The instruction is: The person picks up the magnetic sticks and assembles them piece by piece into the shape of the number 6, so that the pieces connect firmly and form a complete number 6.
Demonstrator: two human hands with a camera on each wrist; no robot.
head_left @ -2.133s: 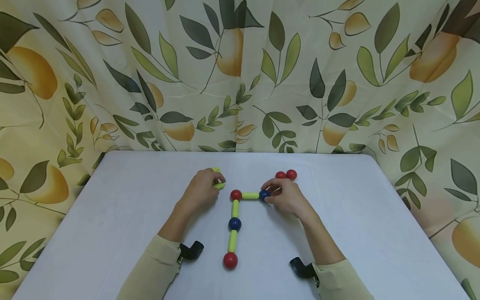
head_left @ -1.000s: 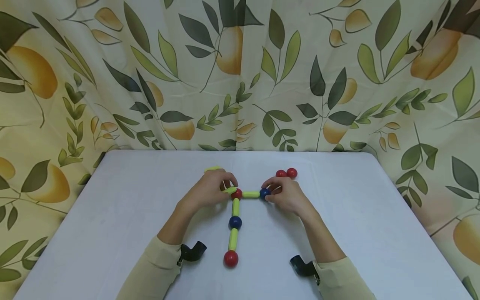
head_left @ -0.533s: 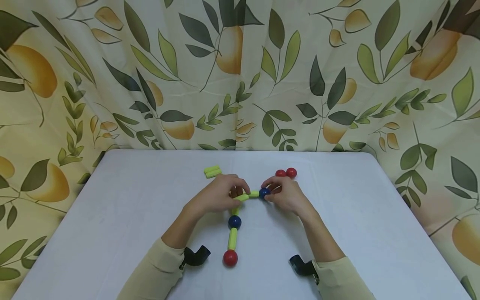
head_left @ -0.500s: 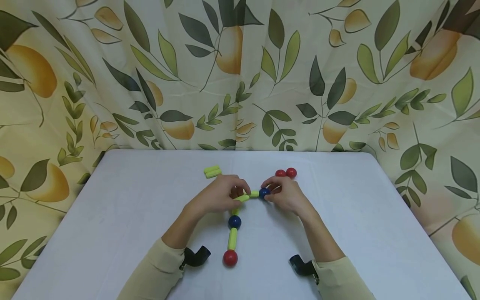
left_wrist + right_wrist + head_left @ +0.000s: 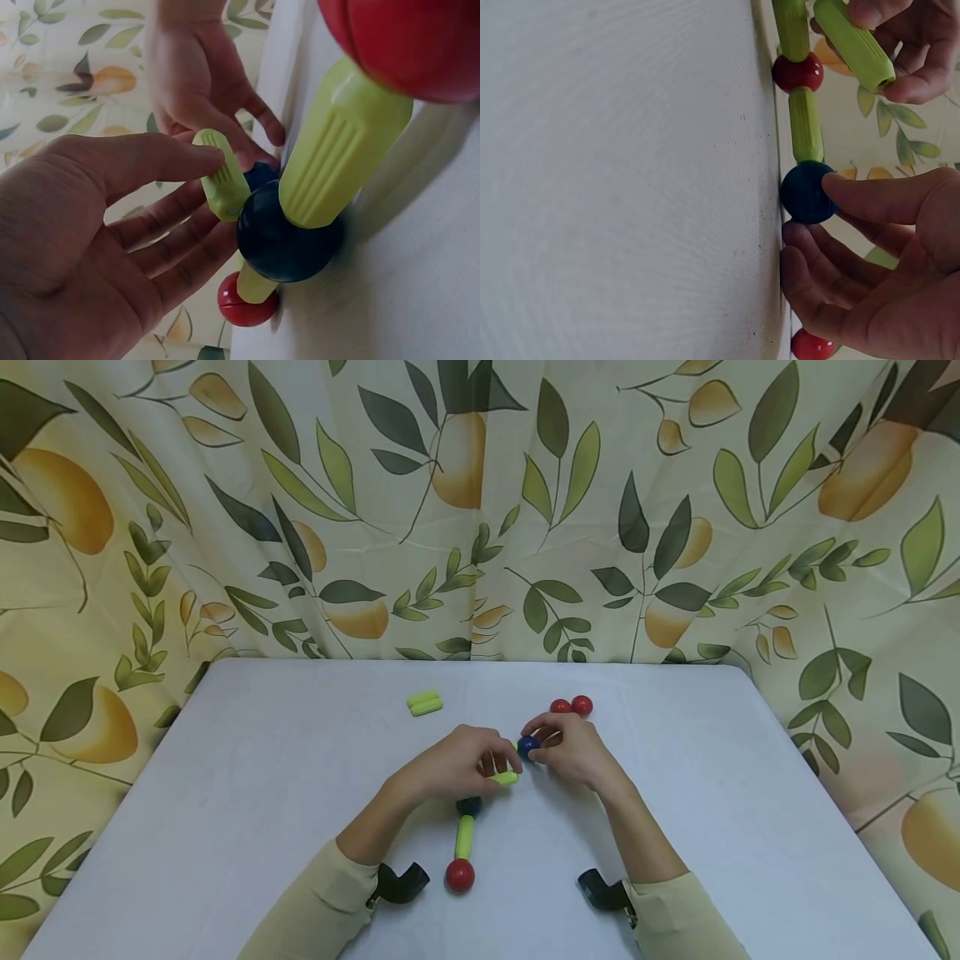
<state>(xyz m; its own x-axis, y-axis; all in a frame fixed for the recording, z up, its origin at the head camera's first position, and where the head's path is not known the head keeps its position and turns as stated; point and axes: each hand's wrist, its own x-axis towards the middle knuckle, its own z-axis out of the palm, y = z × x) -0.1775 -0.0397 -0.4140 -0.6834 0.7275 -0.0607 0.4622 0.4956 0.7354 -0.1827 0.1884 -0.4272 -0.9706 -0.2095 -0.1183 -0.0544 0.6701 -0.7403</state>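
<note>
My left hand (image 5: 461, 764) pinches a lime-green ribbed rod (image 5: 506, 778) between thumb and fingers, held above the table. In the left wrist view the same green rod (image 5: 223, 176) sits under the thumb. My right hand (image 5: 573, 750) grips a dark blue ball (image 5: 808, 193) at the end of an L-shaped chain of balls and green rods. Its near leg shows a second blue ball (image 5: 469, 807), a green rod (image 5: 464, 837) and a red ball (image 5: 460, 876). The red corner ball (image 5: 799, 72), seen in the right wrist view, is hidden behind my left hand in the head view.
Two loose green rods (image 5: 425, 703) lie side by side at the back of the white table (image 5: 300, 760). Two red balls (image 5: 572, 705) rest just beyond my right hand. A patterned curtain (image 5: 480, 510) hangs behind the far edge.
Carrying the green rod, my left hand has moved from beside the two loose rods rightward and nearer, over the chain's corner. My right hand has stayed on the blue ball.
</note>
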